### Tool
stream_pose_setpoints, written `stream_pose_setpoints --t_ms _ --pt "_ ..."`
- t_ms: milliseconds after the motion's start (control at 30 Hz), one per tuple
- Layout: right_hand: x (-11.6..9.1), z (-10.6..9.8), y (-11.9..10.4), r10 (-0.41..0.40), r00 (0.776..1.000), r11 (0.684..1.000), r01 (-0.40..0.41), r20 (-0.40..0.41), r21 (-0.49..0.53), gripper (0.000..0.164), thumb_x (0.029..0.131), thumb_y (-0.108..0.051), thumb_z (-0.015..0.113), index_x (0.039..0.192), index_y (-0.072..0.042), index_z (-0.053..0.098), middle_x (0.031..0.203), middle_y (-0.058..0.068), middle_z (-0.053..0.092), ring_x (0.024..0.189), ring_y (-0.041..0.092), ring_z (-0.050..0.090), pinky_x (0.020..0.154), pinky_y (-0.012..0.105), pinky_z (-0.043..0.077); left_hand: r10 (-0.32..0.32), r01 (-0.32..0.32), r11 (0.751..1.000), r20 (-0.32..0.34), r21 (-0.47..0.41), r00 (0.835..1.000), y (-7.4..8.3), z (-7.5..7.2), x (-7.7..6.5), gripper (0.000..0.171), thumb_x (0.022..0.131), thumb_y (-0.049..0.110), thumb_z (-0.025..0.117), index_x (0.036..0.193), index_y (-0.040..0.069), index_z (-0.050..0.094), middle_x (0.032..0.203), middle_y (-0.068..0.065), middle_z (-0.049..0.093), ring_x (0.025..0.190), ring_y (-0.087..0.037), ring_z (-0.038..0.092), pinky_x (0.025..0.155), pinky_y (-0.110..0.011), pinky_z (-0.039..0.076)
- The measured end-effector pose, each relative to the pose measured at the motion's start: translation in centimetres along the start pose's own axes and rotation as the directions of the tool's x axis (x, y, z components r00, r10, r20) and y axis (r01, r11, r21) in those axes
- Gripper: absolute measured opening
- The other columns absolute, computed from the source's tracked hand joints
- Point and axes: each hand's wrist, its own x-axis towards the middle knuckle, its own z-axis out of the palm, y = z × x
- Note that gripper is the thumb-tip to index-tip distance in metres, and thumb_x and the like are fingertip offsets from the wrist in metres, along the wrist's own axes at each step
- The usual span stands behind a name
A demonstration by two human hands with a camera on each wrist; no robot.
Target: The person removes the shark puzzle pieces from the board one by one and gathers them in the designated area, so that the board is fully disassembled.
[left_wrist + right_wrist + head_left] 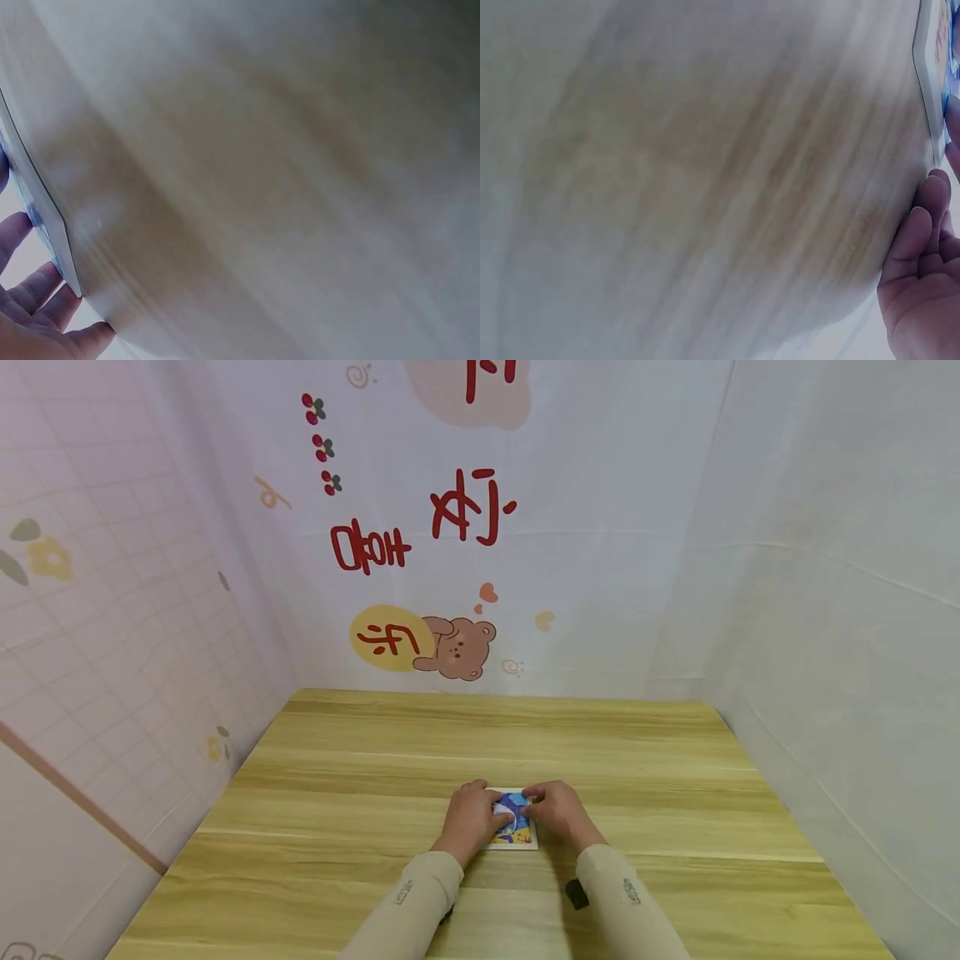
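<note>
A small flat picture board (517, 829), like a child's puzzle, lies on the table between both hands. It has a white border and a blue and yellow cartoon picture; any piece seams are too small to make out. My left hand (467, 818) holds its left side, thumb and forefinger over the picture. From the right, my right hand (561, 810) grips the upper right edge with forefinger and thumb. The left wrist view catches the fingertips of the left hand (34, 315) along the board's pale edge (52, 229). In the right wrist view, the right hand's other fingers (911, 240) curl beside the board (928, 67).
The wood-grain table (360, 793) reaches to a white cloth backdrop (600, 568) printed with red characters and a bear (461, 647). Cloth walls stand at left and right. A black wrist device (576, 893) shows below the right sleeve.
</note>
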Motion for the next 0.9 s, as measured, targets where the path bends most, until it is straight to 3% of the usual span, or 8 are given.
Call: stream_pose_setpoints --t_ms 333,633,900 --pt "0.45 0.22 0.53 0.047 0.999 0.993 -0.045 -0.013 0.105 0.026 0.082 -0.008 0.079 0.108 -0.005 0.074 0.09 0.004 0.063 0.083 0.021 0.054 0.082 0.04 0.048 -0.009 0.009 1.0 0.019 0.014 1.0 0.28 -0.26 -0.01 0.038 0.085 0.033 0.079 0.111 0.005 0.076 0.118 -0.02 0.065 0.11 -0.037 0.06 0.096 -0.05 0.045" --pt "0.48 0.3 0.84 0.071 0.997 0.971 -0.066 -0.013 0.228 0.026 0.082 -0.005 0.078 0.108 -0.004 0.073 0.092 0.004 0.064 0.085 0.021 0.054 0.078 0.034 0.047 -0.03 0.03 1.0 0.035 0.01 0.999 0.37 -0.47 0.1 0.038 0.084 0.032 0.08 0.111 0.006 0.076 0.121 -0.02 0.064 0.112 -0.037 0.058 0.097 -0.05 0.044" --pt "-0.18 0.5 0.43 0.045 0.999 0.964 -0.044 0.002 0.262 0.027 0.085 -0.006 0.076 0.112 -0.003 0.072 0.104 0.006 0.067 0.096 0.022 0.057 0.091 0.044 0.048 -0.049 0.049 0.999 0.051 -0.005 0.997 0.35 -0.49 0.05 0.038 0.085 0.033 0.079 0.112 0.006 0.075 0.122 -0.02 0.063 0.114 -0.037 0.057 0.098 -0.051 0.044"
